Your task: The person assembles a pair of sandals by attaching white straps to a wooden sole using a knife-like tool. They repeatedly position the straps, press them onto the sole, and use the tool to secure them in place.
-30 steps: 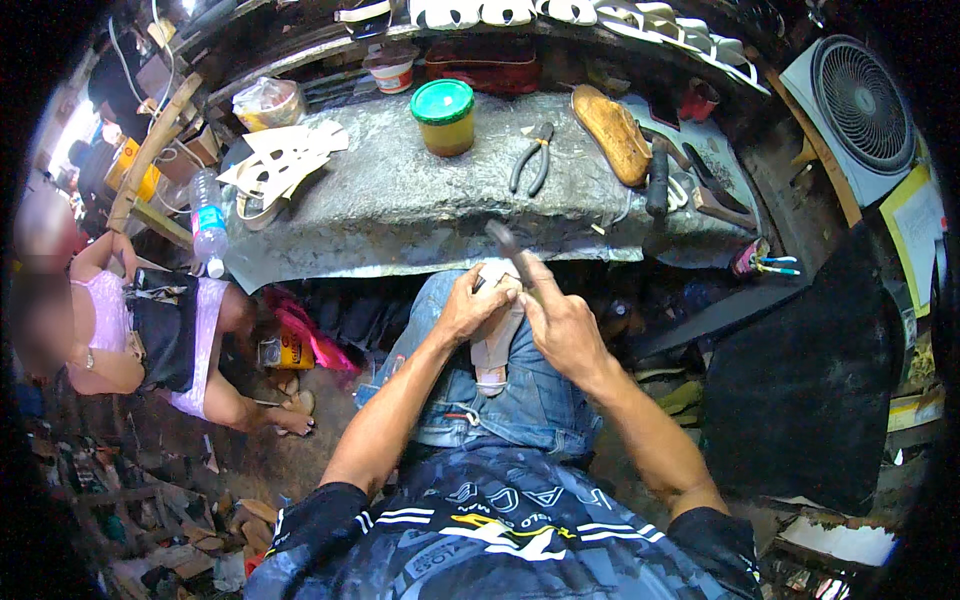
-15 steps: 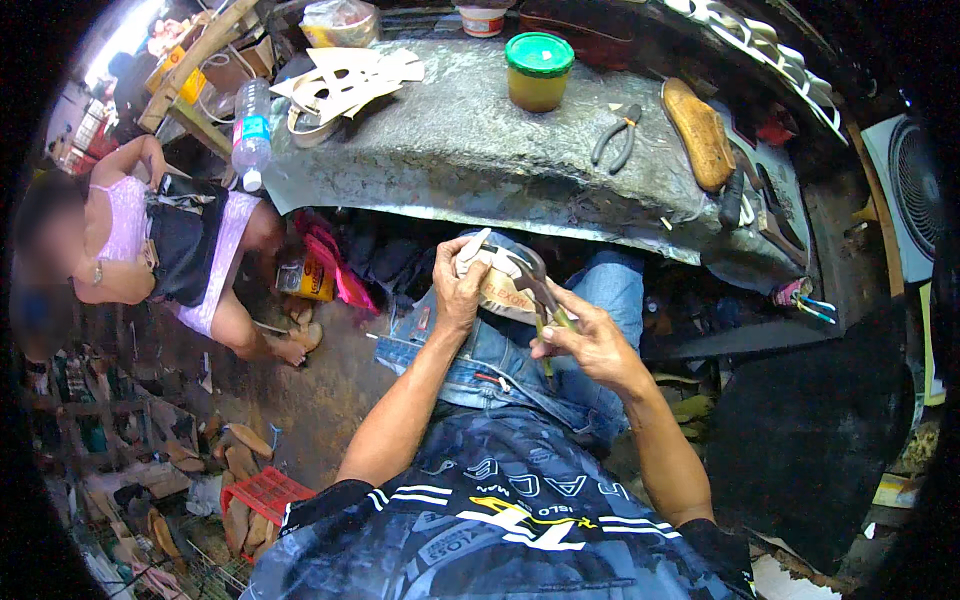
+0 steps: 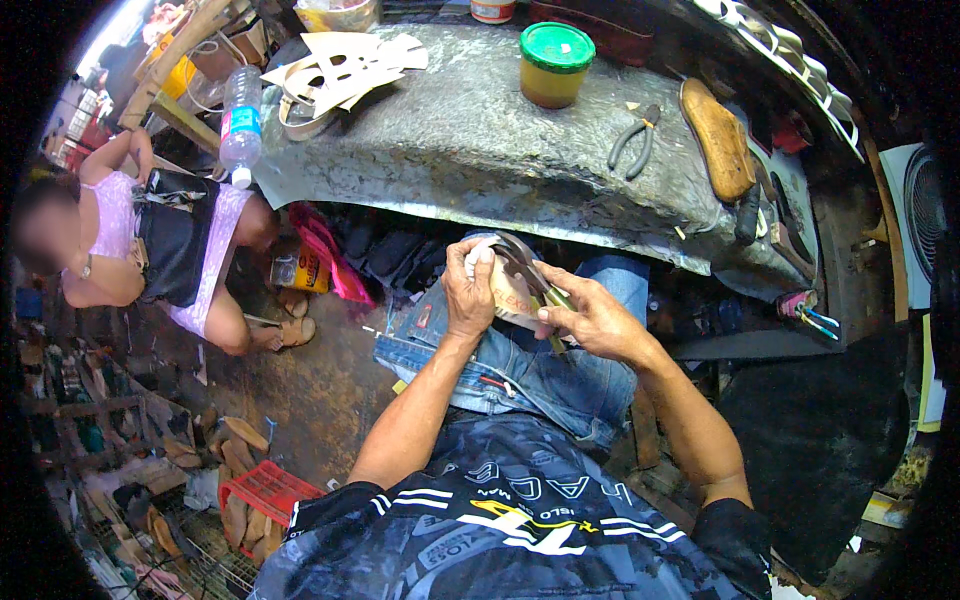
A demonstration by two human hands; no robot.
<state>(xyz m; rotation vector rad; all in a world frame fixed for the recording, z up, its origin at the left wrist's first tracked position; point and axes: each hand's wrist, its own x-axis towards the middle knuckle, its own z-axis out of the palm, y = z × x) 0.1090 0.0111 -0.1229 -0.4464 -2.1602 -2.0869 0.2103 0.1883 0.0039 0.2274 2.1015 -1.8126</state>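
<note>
Above my lap, my left hand [image 3: 468, 290] is closed around a shoe in the making [image 3: 508, 284], its pale underside facing up. The thumb presses on whitish material at the shoe's far end. My right hand [image 3: 600, 318] grips the handles of a pair of pincers [image 3: 518, 262]. Their dark metal head lies against the shoe's far edge, close to my left fingertips. Whether the jaws have caught the material cannot be made out. Part of the shoe is hidden by my left fingers and the pincers.
On the grey workbench [image 3: 440, 120] are white cut pieces [image 3: 345, 70], a green-lidded tub [image 3: 556, 65], black pliers [image 3: 636, 142] and a brown shoe last [image 3: 716, 140]. A plastic bottle [image 3: 240, 125] stands at its left end. Another person [image 3: 180, 240] sits at left. A red crate [image 3: 262, 500] holds lasts.
The pincers and my right hand have moved closer to my left fingers. A pale strip end that stuck up there no longer shows. The view has shifted slightly.
</note>
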